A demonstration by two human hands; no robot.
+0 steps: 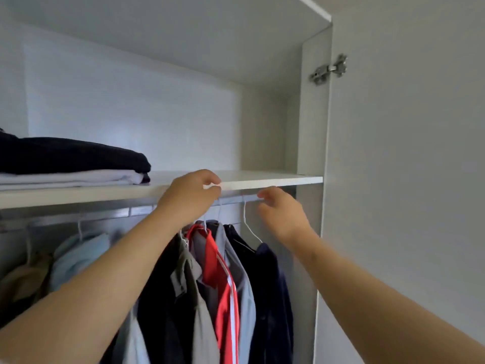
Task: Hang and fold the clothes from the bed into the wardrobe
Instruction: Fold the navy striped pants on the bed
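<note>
Both hands are up at the hanging rail (236, 200). The left hand (189, 195) is curled, thumb and forefinger pinching the hook of a white wire hanger (219, 206) right at the rail; which garment it carries is hard to tell. The right hand (283, 214) sits just beside it, fingers loosely bent, gripping nothing, fingertips close to the rail by a second hanger (244, 211). Below the rail hangs a tight bunch: red top with white stripe (220, 274), grey-blue shirt (246, 298), navy garment (273, 290), and further left a light blue shirt (76, 256). Above the rail, the shelf (275, 178) carries a folded dark garment (73, 153) on a folded white one (65, 179).
</note>
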